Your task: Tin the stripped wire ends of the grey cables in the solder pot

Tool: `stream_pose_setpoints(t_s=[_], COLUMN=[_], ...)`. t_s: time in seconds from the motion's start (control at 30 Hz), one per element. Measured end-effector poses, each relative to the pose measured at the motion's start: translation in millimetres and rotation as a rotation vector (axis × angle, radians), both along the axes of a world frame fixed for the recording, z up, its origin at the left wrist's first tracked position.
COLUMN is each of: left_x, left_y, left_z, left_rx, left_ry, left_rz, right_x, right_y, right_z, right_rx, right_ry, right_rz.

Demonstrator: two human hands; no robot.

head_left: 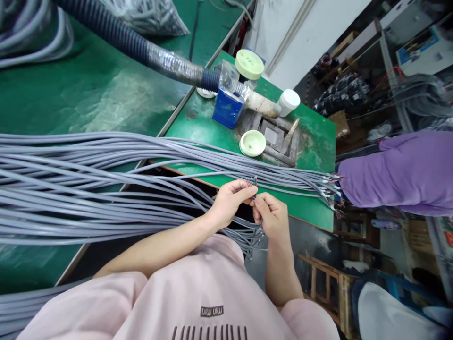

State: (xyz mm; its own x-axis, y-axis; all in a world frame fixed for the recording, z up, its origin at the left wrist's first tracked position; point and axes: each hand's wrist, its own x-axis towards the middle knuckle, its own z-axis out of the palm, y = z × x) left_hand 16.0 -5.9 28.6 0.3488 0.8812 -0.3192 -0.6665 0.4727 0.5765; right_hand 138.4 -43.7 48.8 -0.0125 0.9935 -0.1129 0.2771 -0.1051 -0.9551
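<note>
My left hand [230, 199] is closed in a pinch around thin coloured wires [252, 181] at the stripped end of a grey cable. My right hand [271, 212] is pinched close beside it, at the lower part of the same wires; its fingertips hide just what they grip. Behind my hands, a bundle of grey cables [198, 150] lies across the green bench, with coloured wire ends [334, 189] fanned out at the right. More cable ends [247, 236] hang below my hands, in front of my body.
Beyond the cables stand a soldering pot [272, 136], a pale green dish [252, 143], a white tub [289, 101] and a blue box [226, 107] joined to a ribbed hose [141, 47]. A person in a purple top [399, 174] is at the right. A wooden stool [325, 283] stands below.
</note>
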Motion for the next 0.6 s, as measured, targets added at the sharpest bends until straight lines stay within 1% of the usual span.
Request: stream_pose_setpoints(t_s=[0.23,0.6], left_x=[0.5,-0.8], left_y=[-0.1,-1.2], left_z=[1.0,0.7], left_rx=[-0.037,-0.037], left_ry=[0.000,0.045], left_rz=[0.014,0.023], right_x=[1.0,-1.7], right_y=[0.0,0.0], right_z=[-2.0,-0.1], right_rx=[0.005,0.029], right_ry=[-0.010,-0.038], right_rz=[-0.010,-0.023])
